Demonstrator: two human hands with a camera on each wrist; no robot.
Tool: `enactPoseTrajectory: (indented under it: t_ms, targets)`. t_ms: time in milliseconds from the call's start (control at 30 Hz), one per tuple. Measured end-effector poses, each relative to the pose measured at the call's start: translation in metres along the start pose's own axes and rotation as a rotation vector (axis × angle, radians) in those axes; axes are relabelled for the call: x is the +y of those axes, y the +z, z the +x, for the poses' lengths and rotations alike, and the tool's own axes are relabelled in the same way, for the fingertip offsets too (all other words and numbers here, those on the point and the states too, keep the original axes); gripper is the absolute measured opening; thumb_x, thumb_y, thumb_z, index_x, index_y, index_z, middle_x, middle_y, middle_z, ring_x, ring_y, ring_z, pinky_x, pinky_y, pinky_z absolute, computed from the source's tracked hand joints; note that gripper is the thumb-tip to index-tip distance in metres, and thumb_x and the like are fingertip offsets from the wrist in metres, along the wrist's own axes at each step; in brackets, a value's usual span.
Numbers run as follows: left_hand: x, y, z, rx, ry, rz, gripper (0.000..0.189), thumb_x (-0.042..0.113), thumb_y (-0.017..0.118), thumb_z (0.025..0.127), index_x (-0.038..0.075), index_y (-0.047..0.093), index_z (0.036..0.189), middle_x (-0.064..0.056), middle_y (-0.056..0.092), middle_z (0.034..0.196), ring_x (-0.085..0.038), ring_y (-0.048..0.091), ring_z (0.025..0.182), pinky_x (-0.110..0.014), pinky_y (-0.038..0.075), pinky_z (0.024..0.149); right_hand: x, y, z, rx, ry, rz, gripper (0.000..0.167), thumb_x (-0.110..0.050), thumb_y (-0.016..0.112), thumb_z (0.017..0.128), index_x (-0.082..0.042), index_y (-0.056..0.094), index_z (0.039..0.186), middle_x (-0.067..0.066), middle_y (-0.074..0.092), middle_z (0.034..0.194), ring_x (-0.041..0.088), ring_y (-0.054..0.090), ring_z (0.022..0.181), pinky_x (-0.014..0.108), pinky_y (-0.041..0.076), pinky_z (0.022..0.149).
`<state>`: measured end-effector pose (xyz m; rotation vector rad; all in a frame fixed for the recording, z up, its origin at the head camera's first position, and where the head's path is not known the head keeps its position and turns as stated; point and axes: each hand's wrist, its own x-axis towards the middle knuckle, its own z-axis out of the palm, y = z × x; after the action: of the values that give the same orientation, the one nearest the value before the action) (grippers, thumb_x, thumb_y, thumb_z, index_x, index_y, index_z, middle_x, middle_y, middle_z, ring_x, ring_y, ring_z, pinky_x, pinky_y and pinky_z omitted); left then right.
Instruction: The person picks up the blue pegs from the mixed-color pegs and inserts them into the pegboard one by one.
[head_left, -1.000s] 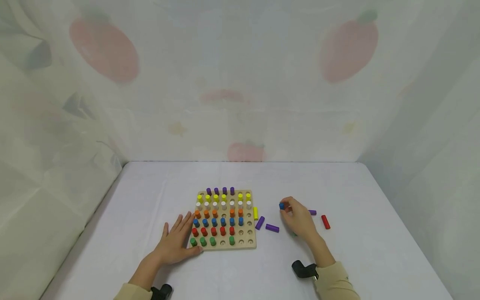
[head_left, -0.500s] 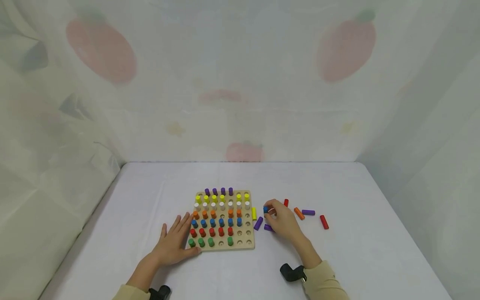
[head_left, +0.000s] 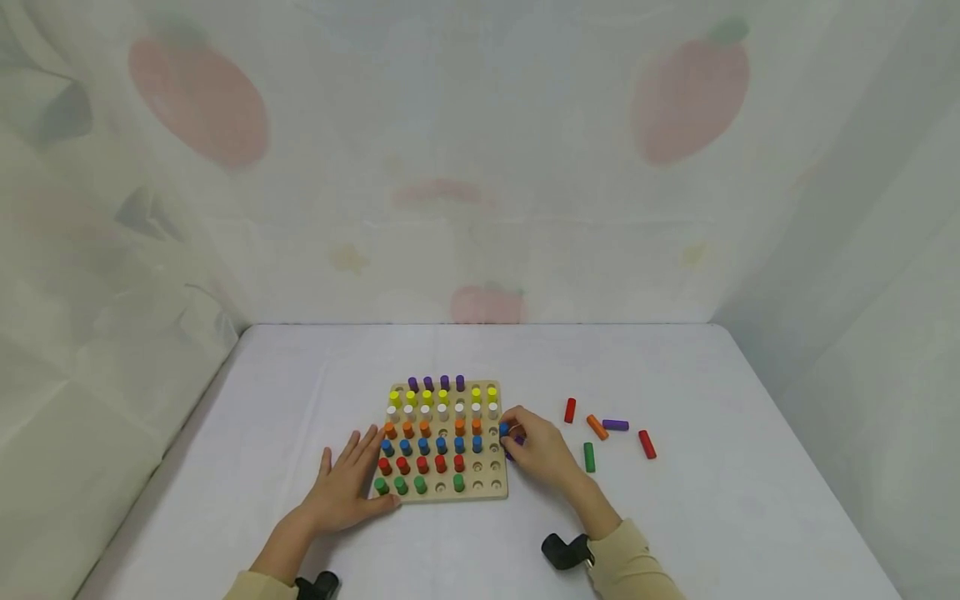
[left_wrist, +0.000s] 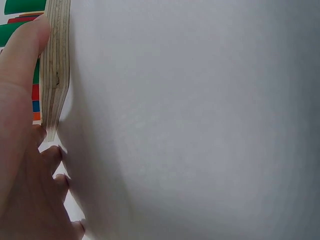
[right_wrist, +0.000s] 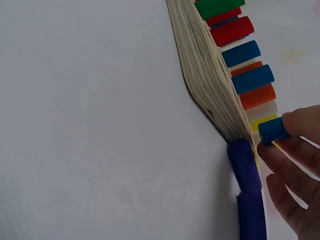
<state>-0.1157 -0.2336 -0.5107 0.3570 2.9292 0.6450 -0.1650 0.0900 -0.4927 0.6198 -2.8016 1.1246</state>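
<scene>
A wooden pegboard [head_left: 491, 495] carries rows of coloured pegs, by row purple, yellow, white, orange, blue, red and green, with several bare holes, mostly toward the right. Along its left side lies my left hand [head_left: 341, 497], fingers spread and straight; in the left wrist view the thumb [left_wrist: 25, 47] rests on the board's edge. Between thumb and fingertips, my right hand [head_left: 547, 454] pinches a blue peg [right_wrist: 272, 130] at the board's right edge. Two purple pegs [right_wrist: 244, 162] lie on the cloth beneath that hand, largely hidden by it in the head view.
Right of the hand lie loose pegs: two red ones [head_left: 571, 410], an orange one [head_left: 597, 427], a purple one [head_left: 616, 425] and a green one [head_left: 589, 457]. White cloth covers the table [head_left: 300, 358]; a printed curtain [head_left: 570, 250] hangs behind.
My right hand has carried the blue peg left, from among the loose pegs to the board's right edge, uncovering loose pegs behind it. My left hand stays at the board's left side.
</scene>
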Motion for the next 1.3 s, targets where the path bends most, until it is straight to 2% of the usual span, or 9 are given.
enactPoseTrajectory:
  t_ms: [200, 500, 967, 1300]
  targets:
    - [0.001, -0.001, 0.000, 0.005, 0.004, 0.003, 0.105, 0.070, 0.062, 0.068, 0.015, 0.022, 0.148, -0.010, 0.020, 0.153, -0.039, 0.014, 0.139, -0.071, 0.000, 0.101, -0.004, 0.005, 0.000, -0.030, -0.015, 0.016, 0.021, -0.014, 0.065, 0.085, -0.015, 0.057, 0.104, -0.009, 0.059, 0.085, 0.003, 0.053, 0.074, 0.019, 0.049, 0.068]
    - [0.002, -0.002, 0.000, 0.003, 0.005, 0.001, 0.104, 0.069, 0.062, 0.069, 0.014, 0.022, 0.148, -0.011, 0.019, 0.153, -0.040, 0.013, 0.139, -0.071, 0.000, 0.101, -0.006, 0.008, -0.001, -0.040, -0.038, -0.017, 0.021, -0.015, 0.066, 0.084, -0.013, 0.058, 0.104, -0.009, 0.059, 0.083, 0.006, 0.053, 0.072, 0.017, 0.048, 0.065]
    - [0.001, -0.002, 0.000, 0.004, 0.007, 0.004, 0.104, 0.068, 0.063, 0.068, 0.012, 0.023, 0.147, -0.011, 0.019, 0.153, -0.040, 0.013, 0.139, -0.070, 0.000, 0.101, -0.010, 0.007, 0.001, -0.069, -0.024, -0.076, 0.019, -0.015, 0.066, 0.085, -0.014, 0.058, 0.102, -0.008, 0.061, 0.086, 0.005, 0.053, 0.075, 0.019, 0.049, 0.068]
    - [0.001, -0.002, 0.000, 0.000, 0.007, 0.007, 0.105, 0.069, 0.062, 0.069, 0.012, 0.022, 0.147, -0.011, 0.019, 0.153, -0.039, 0.012, 0.139, -0.071, 0.000, 0.101, -0.010, 0.008, 0.001, -0.091, -0.014, -0.075, 0.017, -0.016, 0.065, 0.086, -0.016, 0.058, 0.102, -0.008, 0.061, 0.087, 0.004, 0.053, 0.076, 0.020, 0.049, 0.070]
